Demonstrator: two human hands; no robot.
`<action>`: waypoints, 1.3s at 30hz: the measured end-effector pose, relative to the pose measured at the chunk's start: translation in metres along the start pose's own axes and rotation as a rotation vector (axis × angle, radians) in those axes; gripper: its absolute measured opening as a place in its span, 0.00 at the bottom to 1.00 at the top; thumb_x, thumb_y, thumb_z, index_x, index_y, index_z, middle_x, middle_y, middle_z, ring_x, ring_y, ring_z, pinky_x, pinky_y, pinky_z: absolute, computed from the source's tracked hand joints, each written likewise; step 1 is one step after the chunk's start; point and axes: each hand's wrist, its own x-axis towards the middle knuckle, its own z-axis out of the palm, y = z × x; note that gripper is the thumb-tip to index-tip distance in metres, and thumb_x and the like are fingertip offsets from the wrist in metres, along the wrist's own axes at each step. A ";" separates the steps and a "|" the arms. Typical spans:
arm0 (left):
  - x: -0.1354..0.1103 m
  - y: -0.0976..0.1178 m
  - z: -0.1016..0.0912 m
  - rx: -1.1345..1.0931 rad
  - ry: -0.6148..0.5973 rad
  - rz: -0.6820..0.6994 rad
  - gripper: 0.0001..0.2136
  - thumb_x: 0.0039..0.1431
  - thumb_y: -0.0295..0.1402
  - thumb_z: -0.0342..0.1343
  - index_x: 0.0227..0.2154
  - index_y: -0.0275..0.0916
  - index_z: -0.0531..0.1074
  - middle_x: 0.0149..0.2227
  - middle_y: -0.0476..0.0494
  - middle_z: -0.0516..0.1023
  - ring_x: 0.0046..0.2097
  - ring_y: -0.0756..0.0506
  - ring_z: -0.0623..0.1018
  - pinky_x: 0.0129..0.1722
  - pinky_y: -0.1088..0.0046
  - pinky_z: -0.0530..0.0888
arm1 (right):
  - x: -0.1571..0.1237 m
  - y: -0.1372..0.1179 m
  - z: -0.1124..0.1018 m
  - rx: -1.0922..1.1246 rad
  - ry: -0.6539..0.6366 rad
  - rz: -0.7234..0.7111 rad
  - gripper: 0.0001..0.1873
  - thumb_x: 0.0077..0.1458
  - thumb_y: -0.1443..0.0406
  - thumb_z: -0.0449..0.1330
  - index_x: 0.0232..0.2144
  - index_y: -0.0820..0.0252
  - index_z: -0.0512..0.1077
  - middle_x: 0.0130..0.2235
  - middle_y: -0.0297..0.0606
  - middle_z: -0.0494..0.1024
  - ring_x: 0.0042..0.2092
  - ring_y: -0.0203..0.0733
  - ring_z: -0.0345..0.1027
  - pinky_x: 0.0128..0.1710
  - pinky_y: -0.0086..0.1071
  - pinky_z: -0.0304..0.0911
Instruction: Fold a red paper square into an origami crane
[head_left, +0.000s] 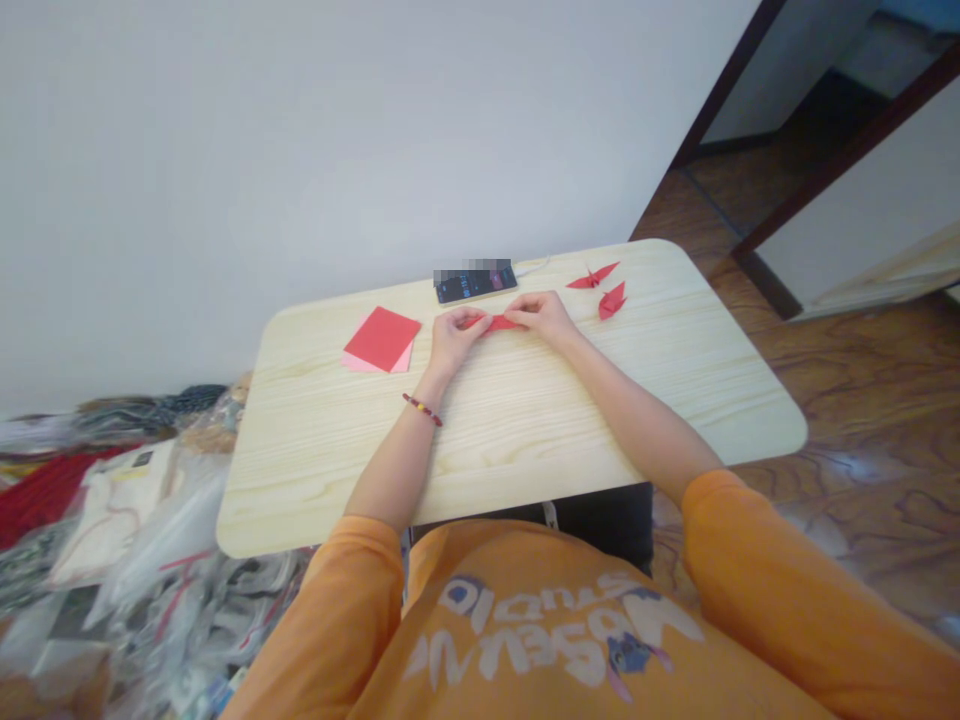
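A small folded piece of red paper (495, 322) lies on the light wooden table (525, 420) near its far edge. My left hand (452, 336) pinches its left end and my right hand (546, 314) pinches its right end, fingers curled down onto it. A stack of red and pink paper squares (381, 340) rests to the left of my left hand. Two finished red folded paper figures (604, 287) sit to the right of my right hand.
A dark phone (475, 284) lies at the table's far edge, against the white wall. Bags and clutter (127, 540) pile on the floor to the left. Wooden floor and a doorway (810, 170) lie to the right.
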 end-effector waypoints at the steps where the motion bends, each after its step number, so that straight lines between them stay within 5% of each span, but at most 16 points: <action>1: 0.000 0.000 0.000 -0.008 0.002 -0.007 0.12 0.44 0.39 0.65 0.27 0.36 0.76 0.28 0.46 0.79 0.28 0.50 0.75 0.32 0.74 0.72 | 0.000 0.000 -0.001 0.012 -0.001 0.010 0.12 0.34 0.60 0.67 0.20 0.64 0.74 0.17 0.31 0.70 0.21 0.30 0.58 0.22 0.28 0.52; 13: 0.004 -0.006 -0.001 -0.141 0.075 -0.057 0.13 0.42 0.40 0.67 0.28 0.36 0.76 0.28 0.46 0.80 0.30 0.49 0.77 0.34 0.72 0.75 | 0.004 0.004 -0.003 0.109 0.122 0.025 0.12 0.38 0.58 0.66 0.21 0.61 0.73 0.20 0.31 0.72 0.22 0.31 0.60 0.24 0.27 0.58; 17: 0.003 -0.006 0.001 -0.184 0.043 -0.059 0.13 0.42 0.39 0.67 0.28 0.36 0.76 0.29 0.46 0.80 0.32 0.48 0.79 0.38 0.70 0.76 | 0.004 0.007 0.002 0.059 0.044 -0.037 0.16 0.38 0.55 0.68 0.27 0.62 0.76 0.28 0.35 0.77 0.28 0.33 0.65 0.28 0.29 0.60; 26: -0.001 0.003 0.001 -0.031 -0.043 0.024 0.10 0.45 0.36 0.64 0.27 0.35 0.76 0.28 0.44 0.79 0.29 0.50 0.77 0.34 0.73 0.74 | 0.004 0.010 0.004 -0.016 -0.054 -0.094 0.14 0.37 0.57 0.68 0.23 0.62 0.74 0.25 0.34 0.75 0.29 0.34 0.64 0.33 0.30 0.60; 39: 0.002 0.000 -0.012 -0.014 0.014 -0.061 0.07 0.42 0.33 0.64 0.25 0.35 0.76 0.24 0.45 0.79 0.26 0.50 0.76 0.32 0.73 0.74 | 0.006 0.009 -0.002 0.033 -0.005 -0.015 0.18 0.35 0.54 0.69 0.22 0.61 0.71 0.19 0.29 0.68 0.21 0.30 0.56 0.21 0.26 0.52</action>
